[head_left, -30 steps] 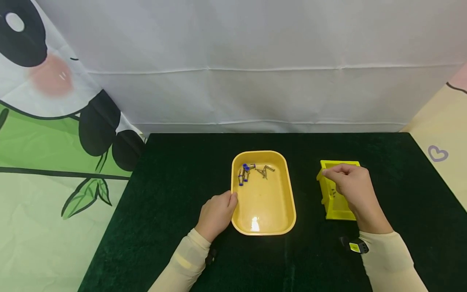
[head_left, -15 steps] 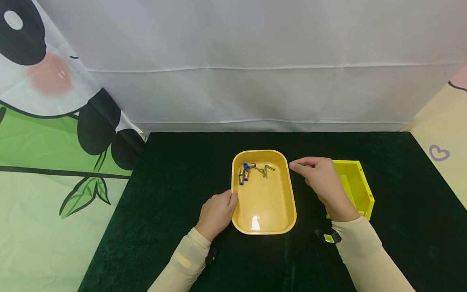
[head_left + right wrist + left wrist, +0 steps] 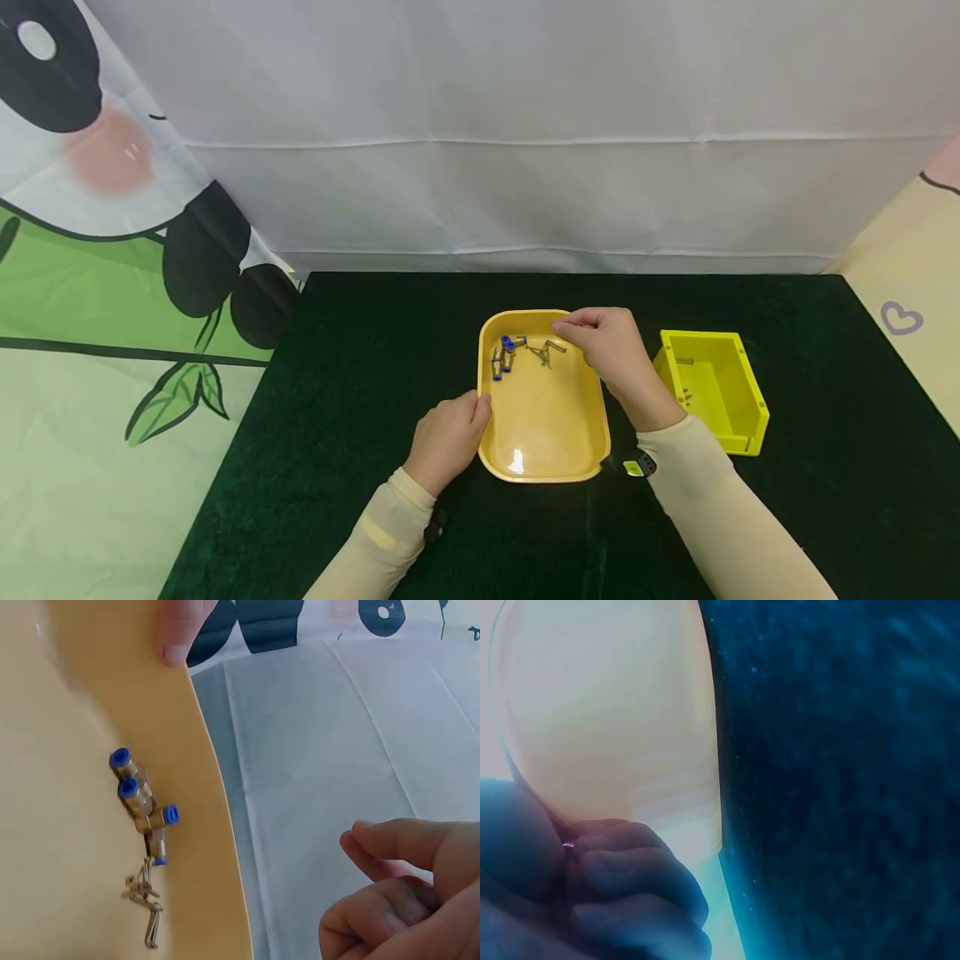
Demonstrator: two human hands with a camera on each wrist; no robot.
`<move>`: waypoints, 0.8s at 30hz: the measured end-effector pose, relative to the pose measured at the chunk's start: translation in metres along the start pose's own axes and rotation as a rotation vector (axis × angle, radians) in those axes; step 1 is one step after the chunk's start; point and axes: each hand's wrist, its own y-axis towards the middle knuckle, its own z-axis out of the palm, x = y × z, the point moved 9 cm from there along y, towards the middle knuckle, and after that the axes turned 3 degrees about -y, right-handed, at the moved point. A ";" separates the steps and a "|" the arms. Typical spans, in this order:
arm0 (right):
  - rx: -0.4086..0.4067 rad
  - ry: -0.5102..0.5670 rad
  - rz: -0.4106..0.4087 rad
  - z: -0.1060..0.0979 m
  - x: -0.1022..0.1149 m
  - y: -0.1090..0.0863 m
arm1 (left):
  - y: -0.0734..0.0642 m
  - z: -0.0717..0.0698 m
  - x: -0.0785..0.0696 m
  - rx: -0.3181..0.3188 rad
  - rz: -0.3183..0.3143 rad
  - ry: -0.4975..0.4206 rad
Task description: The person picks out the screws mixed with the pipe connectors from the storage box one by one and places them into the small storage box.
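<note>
The person's left hand (image 3: 447, 437) grips the left rim of a light yellow tray (image 3: 543, 433), thumb on the rim. In the left wrist view, curled fingers (image 3: 634, 862) hold the tray's outer wall. Brass push-in fittings (image 3: 139, 799) with blue collars lie in the tray's far left part, and a small pile of thin metal screws (image 3: 546, 353) is beside them. Over the tray's far right rim hovers the right hand (image 3: 611, 354), thumb and index tips close together. Nothing shows between those fingertips in the right wrist view.
A bright yellow bin (image 3: 752, 392) with a few small metal screws (image 3: 686, 396) inside stands right of the tray, partly behind the right forearm. Dark green cloth (image 3: 360, 350) covers the table. A white curtain (image 3: 525, 200) hangs along the far edge.
The right hand has moved left from above the yellow bin to the tray's far right corner. The left hand and tray stay in place.
</note>
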 end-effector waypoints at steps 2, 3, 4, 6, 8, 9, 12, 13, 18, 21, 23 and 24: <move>0.009 -0.008 0.021 0.005 0.000 0.001 | -0.001 0.000 0.000 0.002 0.001 -0.003; 0.013 -0.017 0.032 0.007 0.000 0.001 | -0.001 -0.001 0.000 0.003 0.003 -0.004; 0.015 -0.024 0.040 0.009 0.000 0.001 | -0.002 -0.001 0.000 0.004 0.005 -0.005; 0.018 -0.037 0.051 0.013 -0.001 0.003 | -0.003 -0.001 0.001 0.007 0.008 -0.007; 0.020 -0.037 0.055 0.017 -0.001 0.004 | -0.004 -0.001 0.001 0.008 0.012 -0.007; 0.020 -0.035 0.058 0.019 -0.002 0.005 | -0.004 -0.002 0.001 0.008 0.015 -0.005; 0.012 -0.029 0.060 0.024 -0.005 0.008 | -0.006 -0.003 0.001 0.004 0.026 -0.002; 0.009 -0.025 0.061 0.026 -0.006 0.010 | -0.006 -0.003 0.001 0.003 0.030 -0.003; -0.018 -0.036 0.065 0.031 -0.010 0.016 | -0.008 -0.005 0.001 -0.008 0.041 0.009; -0.027 -0.049 0.067 0.035 -0.011 0.019 | -0.009 -0.007 0.000 -0.018 0.051 0.029; -0.025 -0.058 0.067 0.037 -0.012 0.022 | -0.008 -0.007 -0.001 -0.024 0.058 0.043; -0.024 -0.060 0.073 0.038 -0.013 0.023 | -0.008 -0.008 -0.002 -0.025 0.063 0.049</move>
